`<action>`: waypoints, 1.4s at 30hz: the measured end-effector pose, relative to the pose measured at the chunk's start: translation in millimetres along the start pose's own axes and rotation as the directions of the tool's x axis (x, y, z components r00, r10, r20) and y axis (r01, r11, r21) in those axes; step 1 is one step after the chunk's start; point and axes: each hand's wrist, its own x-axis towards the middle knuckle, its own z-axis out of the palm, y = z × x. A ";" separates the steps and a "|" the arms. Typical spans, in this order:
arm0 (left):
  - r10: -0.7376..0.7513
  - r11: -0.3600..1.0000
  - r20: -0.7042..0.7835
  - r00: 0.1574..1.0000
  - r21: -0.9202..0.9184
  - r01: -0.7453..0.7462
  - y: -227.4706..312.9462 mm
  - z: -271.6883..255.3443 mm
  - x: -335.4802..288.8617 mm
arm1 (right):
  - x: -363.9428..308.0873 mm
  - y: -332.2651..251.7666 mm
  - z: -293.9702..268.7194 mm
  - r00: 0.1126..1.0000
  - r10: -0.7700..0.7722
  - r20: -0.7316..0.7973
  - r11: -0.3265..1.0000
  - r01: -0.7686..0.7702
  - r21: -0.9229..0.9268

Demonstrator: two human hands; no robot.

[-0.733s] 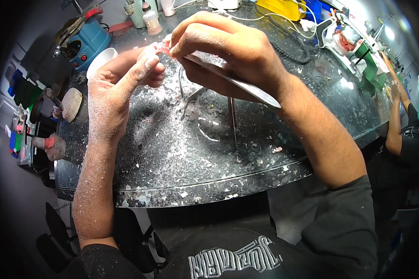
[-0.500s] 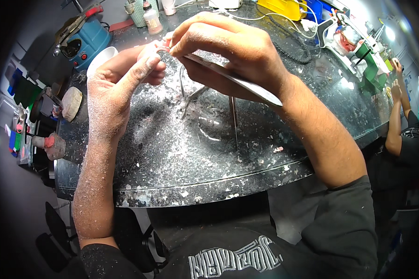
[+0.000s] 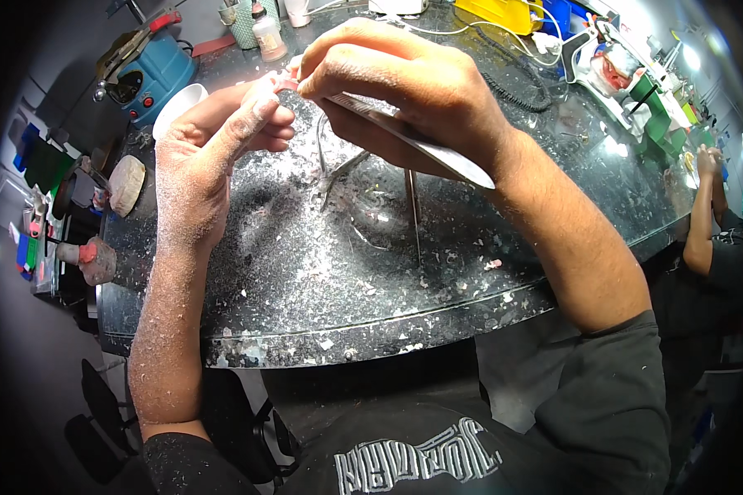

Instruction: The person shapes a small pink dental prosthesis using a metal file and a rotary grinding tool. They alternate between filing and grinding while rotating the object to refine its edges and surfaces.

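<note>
Left hand [image 3: 215,153] raised over the dark worktop [image 3: 305,289], dusted white along the back and down the forearm, fingers curled together and pinched on a small pink piece [image 3: 285,81] at about eleven o'clock from the middle of the picture. Right hand [image 3: 404,91] closed around a flat metal tool [image 3: 413,140], gripped firmly, the working end brought up against the pink piece and the long blade slanting away toward four o'clock, ending past the wrist. Both hands touching or nearly touching at the piece, well above the bench surface.

Below the hands, thin metal instruments [image 3: 411,210] lying on the worktop, one pointing roughly toward six o'clock, another bent wire-like shape just at nine o'clock from it. White chips and dust scattered all over the worktop, thickest near its front edge at six o'clock.

At ten o'clock, a blue machine [image 3: 153,70] with a red-tipped handle, and a white bowl [image 3: 177,103] just beside it at five o'clock. At nine o'clock, a round tan disc [image 3: 126,183] on the bench edge, with a grey lump capped in red [image 3: 91,256] lower down. At twelve o'clock, a small bottle [image 3: 268,35]. At one o'clock, a yellow tray [image 3: 504,12] and a coiled black cable [image 3: 520,87]. At three o'clock, another person's arm [image 3: 702,214] at the far bench edge.
</note>
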 end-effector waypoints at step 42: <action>0.029 0.999 -0.004 1.000 -0.031 -0.029 -3.3 1.0 0.7 | -0.3 -0.2 1.8 0.998 0.055 -0.033 0.998 -0.054 0.034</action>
